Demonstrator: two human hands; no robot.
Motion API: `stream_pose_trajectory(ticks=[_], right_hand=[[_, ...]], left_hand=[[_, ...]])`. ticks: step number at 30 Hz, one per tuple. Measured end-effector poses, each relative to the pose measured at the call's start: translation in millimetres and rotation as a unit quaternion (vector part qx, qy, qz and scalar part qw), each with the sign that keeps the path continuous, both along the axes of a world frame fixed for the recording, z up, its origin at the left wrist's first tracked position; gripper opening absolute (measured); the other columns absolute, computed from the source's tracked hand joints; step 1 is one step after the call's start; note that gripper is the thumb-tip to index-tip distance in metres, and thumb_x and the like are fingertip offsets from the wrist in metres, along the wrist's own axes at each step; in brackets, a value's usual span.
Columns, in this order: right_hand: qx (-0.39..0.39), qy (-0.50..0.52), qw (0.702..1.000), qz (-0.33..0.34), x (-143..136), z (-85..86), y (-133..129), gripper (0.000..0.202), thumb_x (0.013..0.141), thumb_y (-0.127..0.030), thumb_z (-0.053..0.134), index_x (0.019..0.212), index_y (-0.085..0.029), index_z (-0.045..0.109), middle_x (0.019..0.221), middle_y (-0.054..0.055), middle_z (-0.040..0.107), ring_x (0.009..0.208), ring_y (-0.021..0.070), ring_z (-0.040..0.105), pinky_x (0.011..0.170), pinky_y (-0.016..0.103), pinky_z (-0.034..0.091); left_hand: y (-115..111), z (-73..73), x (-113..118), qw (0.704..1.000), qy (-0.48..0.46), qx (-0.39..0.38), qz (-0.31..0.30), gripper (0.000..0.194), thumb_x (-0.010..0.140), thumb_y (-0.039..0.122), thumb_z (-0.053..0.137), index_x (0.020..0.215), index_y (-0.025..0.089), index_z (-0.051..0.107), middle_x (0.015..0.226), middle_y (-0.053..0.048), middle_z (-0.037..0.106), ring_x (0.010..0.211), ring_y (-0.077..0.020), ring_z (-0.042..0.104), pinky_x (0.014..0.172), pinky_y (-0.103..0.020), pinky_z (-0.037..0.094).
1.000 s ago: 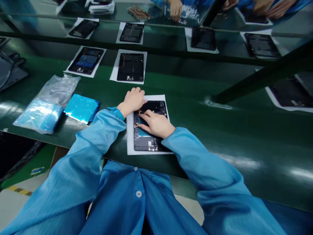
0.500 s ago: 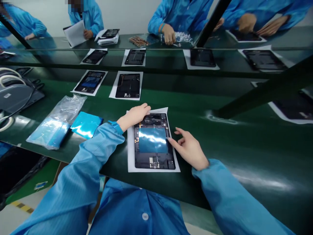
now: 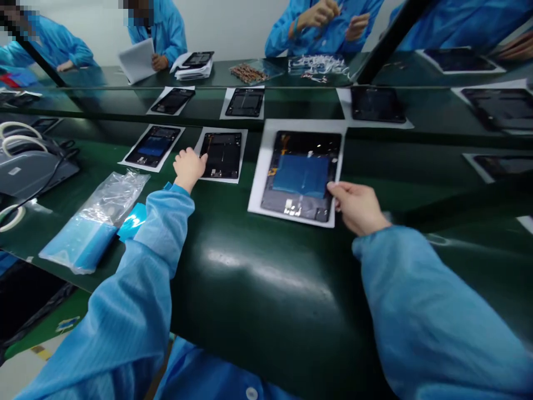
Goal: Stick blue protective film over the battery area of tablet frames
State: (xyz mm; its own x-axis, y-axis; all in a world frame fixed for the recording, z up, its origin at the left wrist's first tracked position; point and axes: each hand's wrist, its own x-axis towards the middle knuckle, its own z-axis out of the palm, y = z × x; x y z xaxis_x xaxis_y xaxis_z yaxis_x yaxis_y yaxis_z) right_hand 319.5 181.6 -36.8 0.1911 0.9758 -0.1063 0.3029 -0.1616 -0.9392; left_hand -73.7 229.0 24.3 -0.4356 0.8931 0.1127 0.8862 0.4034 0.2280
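My right hand point(image 3: 358, 206) pinches the right edge of an opened tablet point(image 3: 297, 204) lying on a white sheet point(image 3: 266, 161). A blue film point(image 3: 300, 175) covers the tablet's middle. The tablet and sheet are tilted and look raised off the bench. My left hand point(image 3: 189, 166) is over the left edge of a second opened tablet point(image 3: 220, 154), which has no blue film and rests on its own white sheet. The fingers are apart, with the thumb at that tablet's edge; whether it touches is hard to see.
Another filmed tablet point(image 3: 152, 147) lies at left. Nearer are a clear plastic bag point(image 3: 95, 222) with blue sheets and a blue film stack point(image 3: 133, 221). A grey machine point(image 3: 35, 166) stands far left. More tablets lie along a shelf point(image 3: 291, 100); co-workers sit beyond. A dark post point(image 3: 391, 41) slants at right.
My right hand has moved the filmed tablet and its sheet forward and up from the bench's front. My left hand has let go of it and moved left to the second tablet.
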Motion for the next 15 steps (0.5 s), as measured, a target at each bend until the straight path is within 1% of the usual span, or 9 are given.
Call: stream_pose_trajectory(ticks=[2, 3, 5, 7, 9, 11, 12, 14, 15], right_hand=[[-0.011, -0.022, 0.999, -0.040, 10, 4.1, 41, 0.035, 0.093, -0.044, 0.070, 0.069, -0.022, 0.058, 0.048, -0.005, 0.042, 0.045, 0.0098, 0.038, 0.050, 0.033, 0.033], [-0.020, -0.034, 0.998, -0.058, 15, 5.6, 56, 0.031, 0.095, -0.039, 0.067, 0.071, -0.022, 0.058, 0.048, -0.005, 0.043, 0.045, 0.0098, 0.039, 0.051, 0.034, 0.034], [-0.044, -0.062, 0.994, -0.080, 22, 6.6, 78, 0.025, 0.096, -0.030, 0.064, 0.075, -0.020, 0.059, 0.049, -0.003, 0.046, 0.048, 0.0112, 0.044, 0.056, 0.037, 0.039], [-0.065, -0.098, 0.989, -0.089, 28, 6.0, 89, 0.021, 0.095, -0.025, 0.066, 0.075, -0.017, 0.061, 0.053, 0.000, 0.051, 0.056, 0.0152, 0.053, 0.062, 0.040, 0.044], [-0.064, -0.149, 0.982, -0.100, 32, 5.7, 92, 0.017, 0.091, -0.024, 0.070, 0.078, -0.014, 0.066, 0.065, 0.009, 0.061, 0.074, 0.0226, 0.065, 0.073, 0.045, 0.049], [-0.032, -0.207, 0.970, -0.123, 31, 6.9, 88, 0.015, 0.088, -0.025, 0.074, 0.093, -0.012, 0.071, 0.097, 0.020, 0.070, 0.102, 0.0324, 0.068, 0.091, 0.052, 0.051], [-0.009, -0.236, 0.963, -0.134, 27, 7.9, 83, 0.021, 0.086, -0.026, 0.074, 0.103, -0.013, 0.073, 0.115, 0.023, 0.068, 0.115, 0.0358, 0.066, 0.100, 0.055, 0.049], [0.032, -0.248, 0.960, -0.125, 8, 10.9, 66, 0.032, 0.087, -0.026, 0.073, 0.117, -0.018, 0.071, 0.137, 0.021, 0.062, 0.127, 0.0363, 0.062, 0.110, 0.057, 0.047], [0.039, -0.220, 0.969, -0.100, -6, 12.5, 54, 0.031, 0.087, -0.026, 0.072, 0.118, -0.019, 0.071, 0.136, 0.018, 0.064, 0.125, 0.0336, 0.064, 0.110, 0.055, 0.049]], left_hand=[[8, -14.0, -18, 0.999, 0.007, -0.020, 0.033, 0.057, 0.100, 0.043, 0.062, 0.139, 0.001, 0.055, 0.150, -0.034, 0.054, 0.142, -0.0459, 0.052, 0.116, -0.058, 0.043], [11, -20.2, -24, 0.999, 0.007, -0.029, 0.040, 0.055, 0.099, 0.039, 0.061, 0.139, 0.001, 0.054, 0.149, -0.035, 0.054, 0.142, -0.0454, 0.053, 0.115, -0.057, 0.043], [17, -29.0, -32, 0.998, 0.002, -0.046, 0.048, 0.047, 0.100, 0.029, 0.055, 0.137, 0.000, 0.055, 0.143, -0.034, 0.059, 0.137, -0.0426, 0.058, 0.112, -0.055, 0.046], [23, -32.4, -35, 0.997, -0.007, -0.057, 0.048, 0.040, 0.098, 0.021, 0.050, 0.132, 0.001, 0.057, 0.135, -0.033, 0.064, 0.132, -0.0409, 0.062, 0.109, -0.053, 0.049], [27, -30.9, -37, 0.998, -0.019, -0.054, 0.040, 0.034, 0.096, 0.017, 0.050, 0.126, 0.003, 0.059, 0.132, -0.032, 0.065, 0.132, -0.0412, 0.062, 0.110, -0.054, 0.048], [30, -25.4, -38, 0.998, -0.035, -0.029, 0.032, 0.032, 0.096, 0.013, 0.050, 0.125, 0.005, 0.058, 0.132, -0.030, 0.065, 0.137, -0.0408, 0.059, 0.114, -0.054, 0.045], [30, -21.6, -39, 0.998, -0.048, -0.010, 0.029, 0.032, 0.096, 0.011, 0.050, 0.127, 0.005, 0.055, 0.130, -0.028, 0.065, 0.138, -0.0395, 0.058, 0.115, -0.054, 0.045], [30, -12.5, -39, 0.995, -0.089, 0.029, 0.023, 0.032, 0.095, 0.007, 0.052, 0.127, 0.005, 0.051, 0.116, -0.020, 0.067, 0.129, -0.0342, 0.063, 0.112, -0.052, 0.047], [28, -7.7, -39, 0.991, -0.121, 0.047, 0.016, 0.029, 0.095, 0.006, 0.052, 0.124, 0.006, 0.050, 0.104, -0.013, 0.067, 0.119, -0.0298, 0.067, 0.107, -0.049, 0.051]])
